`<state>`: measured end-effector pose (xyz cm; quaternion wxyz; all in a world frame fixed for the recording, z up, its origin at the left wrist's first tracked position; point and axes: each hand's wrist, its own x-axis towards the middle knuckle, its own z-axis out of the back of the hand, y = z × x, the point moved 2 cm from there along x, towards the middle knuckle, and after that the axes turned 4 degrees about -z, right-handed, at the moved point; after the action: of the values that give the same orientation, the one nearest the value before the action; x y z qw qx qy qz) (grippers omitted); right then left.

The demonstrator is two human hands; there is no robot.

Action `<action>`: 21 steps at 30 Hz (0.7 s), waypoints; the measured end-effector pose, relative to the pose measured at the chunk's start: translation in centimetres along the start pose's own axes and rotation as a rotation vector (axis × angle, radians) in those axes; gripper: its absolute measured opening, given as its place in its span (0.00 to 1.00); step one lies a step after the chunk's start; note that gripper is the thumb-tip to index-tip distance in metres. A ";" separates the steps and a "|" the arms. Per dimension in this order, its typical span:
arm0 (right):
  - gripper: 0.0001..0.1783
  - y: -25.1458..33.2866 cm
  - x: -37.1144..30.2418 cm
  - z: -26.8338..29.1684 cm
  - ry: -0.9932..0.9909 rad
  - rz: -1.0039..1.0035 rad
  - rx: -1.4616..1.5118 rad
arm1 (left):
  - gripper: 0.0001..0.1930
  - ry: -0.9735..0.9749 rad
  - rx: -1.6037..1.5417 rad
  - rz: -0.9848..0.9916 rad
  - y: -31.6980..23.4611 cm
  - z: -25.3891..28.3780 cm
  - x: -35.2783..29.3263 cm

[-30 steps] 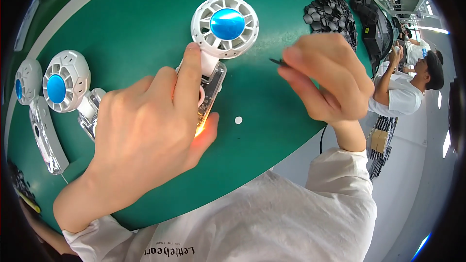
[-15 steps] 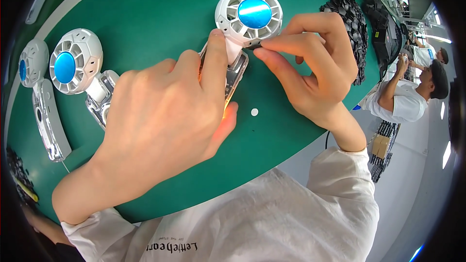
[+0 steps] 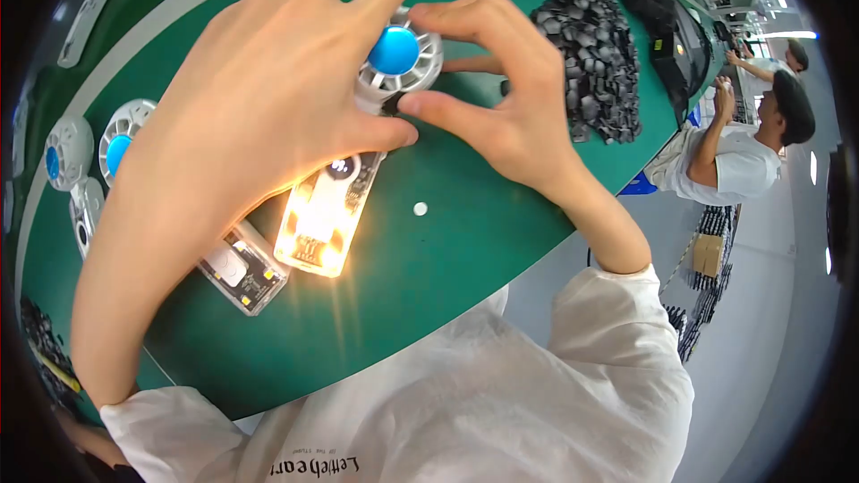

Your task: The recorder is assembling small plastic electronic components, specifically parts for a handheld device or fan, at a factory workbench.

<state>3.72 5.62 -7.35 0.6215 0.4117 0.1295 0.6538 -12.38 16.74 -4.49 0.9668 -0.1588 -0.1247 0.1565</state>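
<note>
A handheld fan (image 3: 394, 52) with a round white head, blue centre disc and clear handle lies under my hands. Its handle glows bright yellow-white below my left wrist. My left hand (image 3: 268, 80) covers the head's left side, thumb across the neck and index finger stretched past the top; its other fingertips are hidden. On the opposite side, my right hand (image 3: 514, 80) spans the head's rim, fingers above and thumb below. A small black piece (image 3: 392, 104) shows at the lower rim, beside my right thumb. My left forearm partly hides a second fan (image 3: 246, 275).
A third fan (image 3: 70, 152) lies at the left. Heaped small black pieces (image 3: 595, 63) cover the table's far right, beside a black bag (image 3: 667, 45). A white disc (image 3: 420, 208) rests on the green table (image 3: 465, 259). Co-workers (image 3: 743, 139) are at the right.
The fan's head has shifted left and nearer the far side in view, its glowing handle now exposed. My left hand has moved up over the head; my right fingers have spread around its rim.
</note>
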 end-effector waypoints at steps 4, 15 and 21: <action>0.29 -1.2 -0.3 -0.1 0.010 -0.055 0.084 | 0.44 0.130 -0.010 -0.013 0.2 -0.5 2.6; 0.29 -0.8 0.3 -0.4 -0.002 0.055 -0.026 | 0.24 0.096 -0.066 -0.027 0.8 -1.3 2.8; 0.16 -3.7 5.3 6.3 0.069 -0.132 -0.329 | 0.33 0.080 -0.155 0.021 1.9 -1.3 1.3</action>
<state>11.33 9.03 -3.93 0.7173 0.2724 0.0691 0.6376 -11.29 18.57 -6.13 0.9541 -0.2407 -0.0960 0.1498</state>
